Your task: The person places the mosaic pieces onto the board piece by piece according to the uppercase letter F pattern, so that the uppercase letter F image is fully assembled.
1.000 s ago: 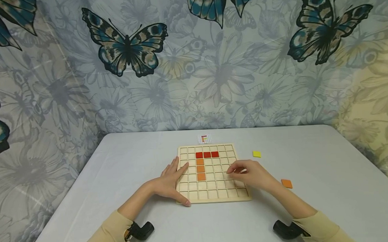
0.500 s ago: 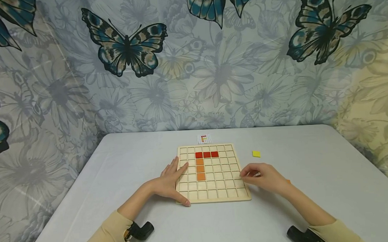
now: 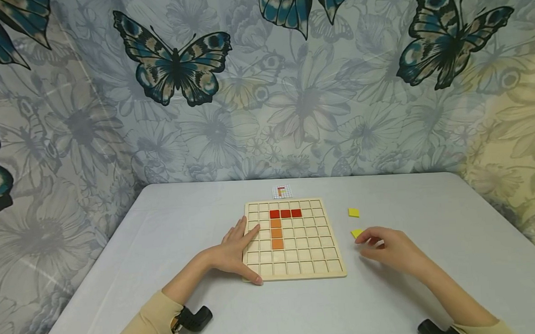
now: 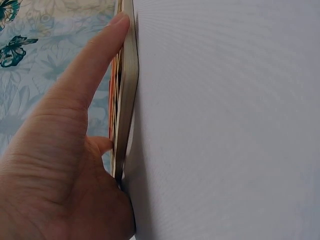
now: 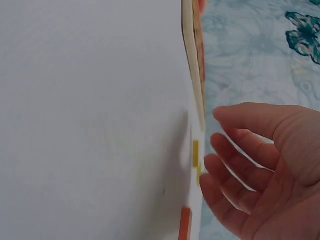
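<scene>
A wooden grid board (image 3: 300, 255) lies on the white table, bearing a row of red tiles (image 3: 285, 214) with a column of orange tiles (image 3: 276, 233) below its left end. My left hand (image 3: 232, 251) rests on the board's left side with fingers spread; its thumb touches the near edge. To the right of the board, my right hand (image 3: 389, 246) hovers with loosely bent fingers and holds nothing. Its fingertips are near a partly covered yellow tile (image 3: 356, 233). Another yellow tile (image 3: 353, 212) lies farther back. The right wrist view shows a loose orange tile (image 5: 185, 223), hidden in the head view.
Behind the board lies a small card (image 3: 281, 192) printed with a coloured grid pattern. A butterfly-patterned cloth (image 3: 309, 100) hangs at the table's back edge. White tabletop (image 3: 197, 210) surrounds the board.
My right hand has moved right, from over the board to beside it. The nearer yellow tile has come into view, while the loose orange tile is now covered. My left hand stays put.
</scene>
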Demonstrator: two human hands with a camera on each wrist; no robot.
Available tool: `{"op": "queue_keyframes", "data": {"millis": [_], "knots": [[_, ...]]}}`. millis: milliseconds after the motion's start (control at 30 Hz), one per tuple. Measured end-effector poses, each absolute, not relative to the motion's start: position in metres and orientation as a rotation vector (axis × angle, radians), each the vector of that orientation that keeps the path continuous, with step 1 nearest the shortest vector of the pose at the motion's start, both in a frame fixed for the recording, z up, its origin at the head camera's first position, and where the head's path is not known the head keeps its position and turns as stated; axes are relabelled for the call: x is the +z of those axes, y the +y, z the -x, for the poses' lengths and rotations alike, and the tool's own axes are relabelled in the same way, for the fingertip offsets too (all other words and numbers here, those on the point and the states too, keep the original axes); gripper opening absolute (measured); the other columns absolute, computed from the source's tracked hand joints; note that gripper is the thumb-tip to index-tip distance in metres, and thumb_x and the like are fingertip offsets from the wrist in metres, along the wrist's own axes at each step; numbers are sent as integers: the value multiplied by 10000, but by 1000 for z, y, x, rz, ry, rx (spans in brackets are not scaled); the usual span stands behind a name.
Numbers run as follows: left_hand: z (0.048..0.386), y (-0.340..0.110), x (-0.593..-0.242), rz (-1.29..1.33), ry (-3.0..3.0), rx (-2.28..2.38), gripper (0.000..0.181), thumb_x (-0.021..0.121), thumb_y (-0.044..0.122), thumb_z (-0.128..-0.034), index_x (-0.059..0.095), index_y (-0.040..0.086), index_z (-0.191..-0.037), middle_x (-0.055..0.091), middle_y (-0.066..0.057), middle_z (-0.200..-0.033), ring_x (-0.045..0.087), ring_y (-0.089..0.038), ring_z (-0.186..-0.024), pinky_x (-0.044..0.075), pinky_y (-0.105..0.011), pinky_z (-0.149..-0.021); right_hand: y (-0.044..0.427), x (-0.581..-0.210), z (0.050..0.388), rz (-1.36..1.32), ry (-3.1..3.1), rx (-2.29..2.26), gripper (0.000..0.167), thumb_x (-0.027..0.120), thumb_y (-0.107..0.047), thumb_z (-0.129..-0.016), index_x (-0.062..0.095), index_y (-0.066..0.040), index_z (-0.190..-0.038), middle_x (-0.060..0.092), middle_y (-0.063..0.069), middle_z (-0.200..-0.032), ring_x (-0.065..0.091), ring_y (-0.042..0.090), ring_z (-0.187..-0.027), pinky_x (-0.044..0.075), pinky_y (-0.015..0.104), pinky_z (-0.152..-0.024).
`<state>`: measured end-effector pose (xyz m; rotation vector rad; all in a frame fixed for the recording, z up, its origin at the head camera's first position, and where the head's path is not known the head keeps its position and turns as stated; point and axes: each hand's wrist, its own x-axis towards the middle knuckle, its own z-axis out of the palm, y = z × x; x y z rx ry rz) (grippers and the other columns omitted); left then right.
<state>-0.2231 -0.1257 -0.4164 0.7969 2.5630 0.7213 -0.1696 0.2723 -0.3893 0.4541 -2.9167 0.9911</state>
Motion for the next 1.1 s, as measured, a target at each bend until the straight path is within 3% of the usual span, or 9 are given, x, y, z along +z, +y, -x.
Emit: {"op": "queue_keyframes", "data": {"millis": [400,667,767,900,1100], "knots": [[223,-126,-417,-802,2565,720,1302,864,576,-616,108,136,-1581,-161,-191,-1597,-168,-261,-1465,-26,-491,-1167,312,-390,162,-433,-2972,807,273,781,-51,-785,693,-61,-1043,668,88,-1069,587,349,-987,498,490,-785],[223,-126,-416,-803,2567,719,1301,866,575,-613,113,139,-1581,-159,-193,-1597,-172,-265,-1464,-27,-494,-1167,323,-393,160,-433,-3010,849,369,775,14,-717,674,-29,-1070,652,83,-1071,593,268,-938,513,337,-729],[223,-126,-416,-800,2567,710,1301,865,576,-614,109,145,-1582,-166,-185,-1597,-176,-258,-1463,-31,-488,-1168,321,-394,162,-423,-3006,871,328,763,17,-737,679,-32,-1050,656,71,-1042,609,240,-904,526,298,-718],[223,-126,-416,-802,2565,711,1299,865,574,-617,110,142,-1582,-167,-189,-1596,-175,-263,-1463,-30,-493,-1168,313,-395,164,-408,-2999,903,271,765,-7,-776,688,-35,-1034,663,46,-1010,617,226,-892,545,309,-742],[222,-126,-415,-801,2559,717,1294,866,562,-624,106,138,-1582,-167,-193,-1595,-175,-269,-1463,-28,-496,-1167,308,-394,165,-394,-2994,923,324,802,-67,-771,675,-18,-1065,659,37,-1011,601,250,-934,550,362,-779]]}}
